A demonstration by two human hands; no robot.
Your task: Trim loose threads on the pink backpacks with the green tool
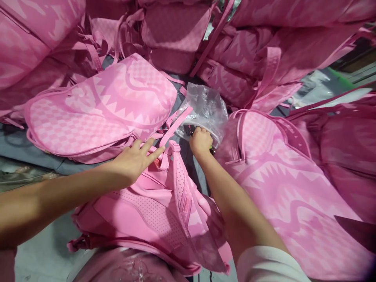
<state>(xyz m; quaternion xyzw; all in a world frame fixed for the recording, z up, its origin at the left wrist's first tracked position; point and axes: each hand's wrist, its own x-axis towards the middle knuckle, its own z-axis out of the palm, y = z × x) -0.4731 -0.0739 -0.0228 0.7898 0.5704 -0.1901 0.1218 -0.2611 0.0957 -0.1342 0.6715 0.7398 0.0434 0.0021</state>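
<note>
My left hand (138, 158) lies with fingers spread between a pink backpack (108, 105) printed with pale teeth and checks and the backpack nearest me. That nearest pink backpack (152, 219) shows its dotted mesh back and a shoulder strap (183, 188) with a buckle. My right hand (201, 141) is closed at the mouth of a clear plastic bag (205, 103). Something black (189, 129) shows beside its fingers, and a bit of yellow-green peeks out at the wrist; what the fingers grip is hidden. A loose pink strap (178, 123) runs between the two hands.
Another toothed-print pink backpack (282, 176) lies at the right. More pink backpacks (176, 31) are piled along the back and on both sides. Beneath them is a grey-blue surface (20, 145). Clear plastic (317, 88) lies at the far right.
</note>
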